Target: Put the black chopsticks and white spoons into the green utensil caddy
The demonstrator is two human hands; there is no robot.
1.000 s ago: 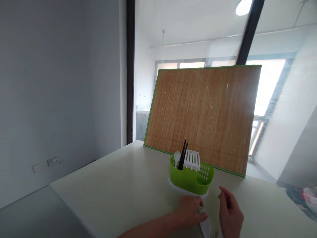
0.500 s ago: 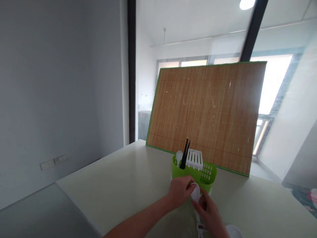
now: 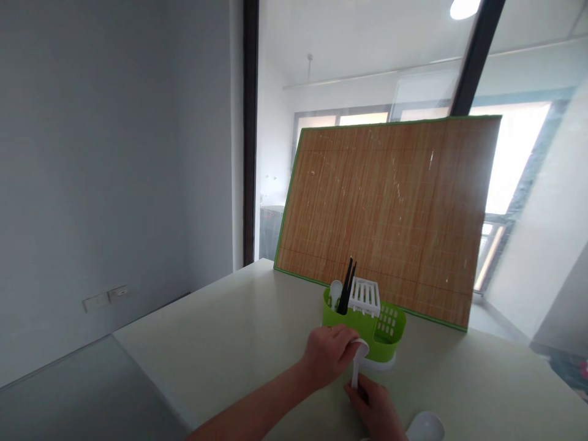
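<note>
A white spoon [image 3: 362, 349] is held upright between both hands, bowl at the top. My left hand [image 3: 328, 355] has its fingers closed on the bowl's edge. Lower down, the fingers of my right hand [image 3: 375, 407] pinch the handle. Just behind the hands stands a green utensil holder [image 3: 351, 321] on a white base. It contains another white spoon [image 3: 335, 289], black chopsticks [image 3: 347, 288] and a white slotted piece [image 3: 366, 295] at the top; its right compartment has a perforated back wall. A further large white spoon [image 3: 427, 425] lies beside my right forearm, partly cut off by the frame.
The white table [image 3: 239, 343] extends around the holder, with its left edge running diagonally. A bamboo mat [image 3: 386, 214] with green edging leans upright behind the holder against a glass partition. A grey wall [image 3: 114, 153] with sockets stands at left.
My right hand has slid down from near the spoon's bowl to its handle, exposing more of the handle. The left hand stays at the bowl. The whole view has shifted slightly.
</note>
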